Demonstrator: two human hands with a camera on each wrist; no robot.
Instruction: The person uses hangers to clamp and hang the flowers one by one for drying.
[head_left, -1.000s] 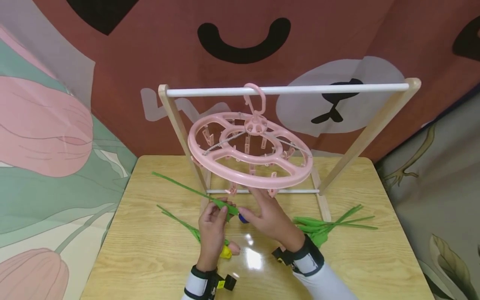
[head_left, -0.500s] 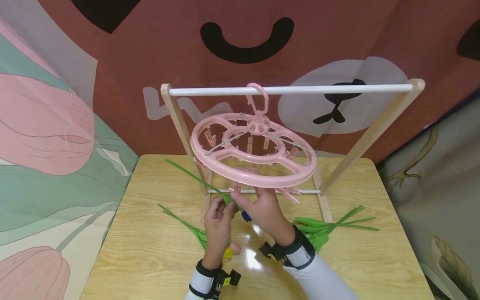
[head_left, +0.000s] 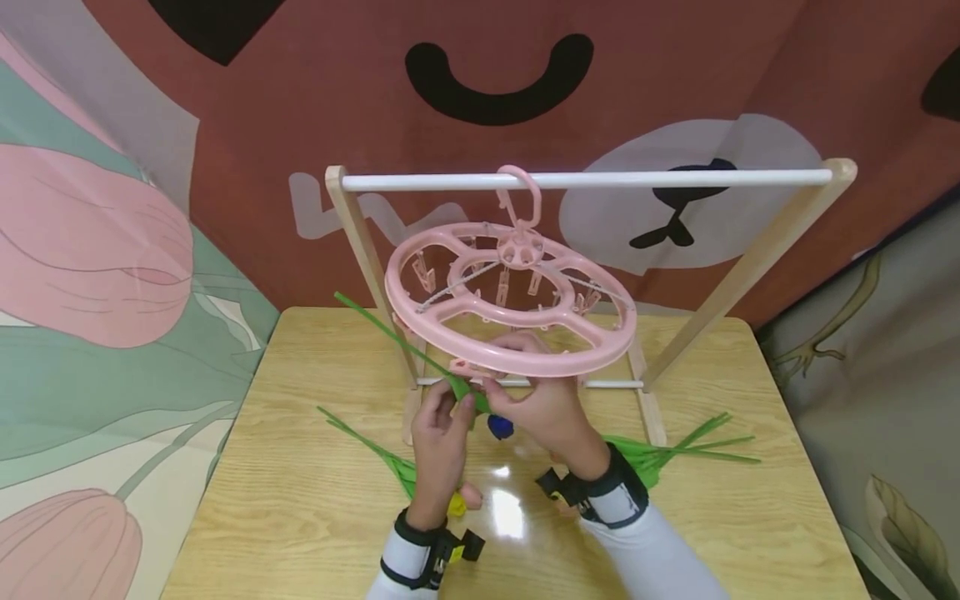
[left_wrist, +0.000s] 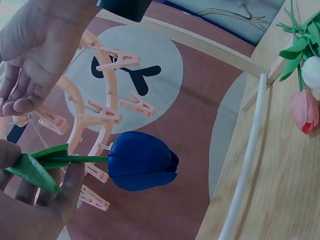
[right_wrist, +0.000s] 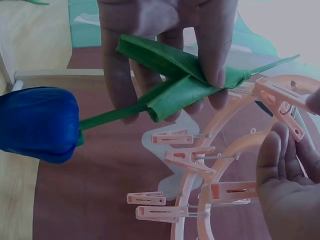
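Grips the blue tulip (head_left: 500, 428) by its leafy stem (right_wrist: 195, 91) between thumb and fingers of the left hand (head_left: 439, 440), over the tabletop (head_left: 300, 517), near the front rim of the pink hanger (head_left: 517, 361). Pinches a pink clothespin (right_wrist: 272, 97) of that hanger with the right hand (head_left: 552, 414).

We are seeing a smooth gloss on the round pink plastic double-ring hanger (head_left: 525, 362) and a smooth, matt look on the blue artificial tulip (left_wrist: 140, 162). We are noticing shine across the light-brown wood-grain table (head_left: 262, 517) and a matt reddish-brown printed cloth backdrop (head_left: 307, 108).
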